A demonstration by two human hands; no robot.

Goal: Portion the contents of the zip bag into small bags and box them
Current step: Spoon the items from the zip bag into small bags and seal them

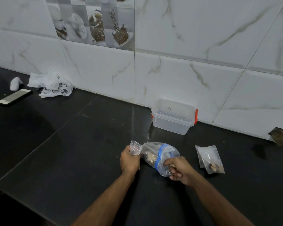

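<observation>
On the black stone counter [75, 144] the left hand [130, 159] is curled into a fist around the lower part of a small clear plastic bag with a red-lined zip strip [135, 148], whose open mouth stands up above the knuckles; just to its right, touching the fist, lies the larger clear zip bag with the blue closure band [159, 154], resting on its side on the counter with a few pale brown lumps [151, 158] visible inside near its left end; what those pieces are cannot be told; the right hand [180, 169] sits at the mouth of this zip bag, fingers curled and pinching the plastic at the near edge of the opening, and whether it also holds something from inside cannot be made out; both forearms reach in from the bottom of the view; to the right, apart from the hands, lie filled small clear bags [210, 159] flat on the counter, overlapping, with dark contents gathered at their near end; behind the hands, against the white marble-patterned wall tiles [202, 38], stands a clear rectangular plastic box with red side clips [173, 117], lidless; far to the left a crumpled white printed plastic bag [51, 84] rests at the foot of the wall, a small white lump [15, 84] beside it, and a flat dark phone [14, 97] lies nearer the edge; a chipped hole in a tile [277, 135] shows at the far right.
</observation>
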